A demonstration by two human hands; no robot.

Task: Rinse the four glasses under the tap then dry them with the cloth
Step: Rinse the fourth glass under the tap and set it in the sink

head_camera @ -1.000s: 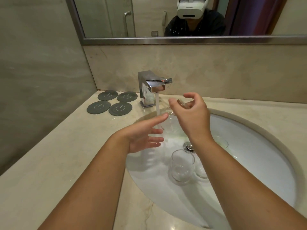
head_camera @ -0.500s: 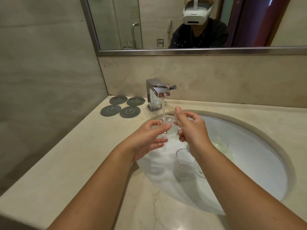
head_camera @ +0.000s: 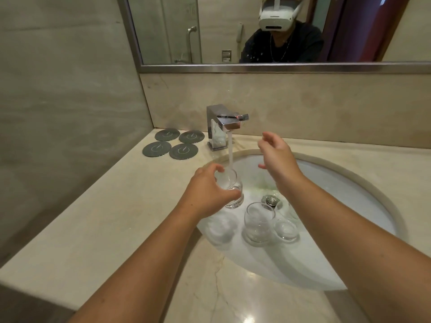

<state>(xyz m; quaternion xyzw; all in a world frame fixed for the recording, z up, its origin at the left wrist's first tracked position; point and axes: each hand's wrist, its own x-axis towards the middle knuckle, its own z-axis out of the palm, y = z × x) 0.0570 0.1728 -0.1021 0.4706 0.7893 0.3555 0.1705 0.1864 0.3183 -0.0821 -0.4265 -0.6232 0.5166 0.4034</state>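
Note:
My left hand (head_camera: 206, 194) grips a clear glass (head_camera: 229, 185) upright under the running chrome tap (head_camera: 222, 125); the water stream falls into it. My right hand (head_camera: 276, 157) hovers open just right of the stream, holding nothing. In the white sink basin (head_camera: 338, 194) a second glass (head_camera: 258, 223) stands near the drain (head_camera: 270, 200). A third glass (head_camera: 286, 230) lies beside it. Another glass (head_camera: 292, 212) is partly hidden behind my right forearm. No cloth is in view.
Several dark round coasters (head_camera: 176, 143) lie on the beige marble counter (head_camera: 93, 217) left of the tap. A mirror (head_camera: 256, 31) hangs above the backsplash, and a wall closes off the left side.
My right hand has let go of the glass and lifted away to the right. My left hand now holds the glass alone, turned upright under the stream.

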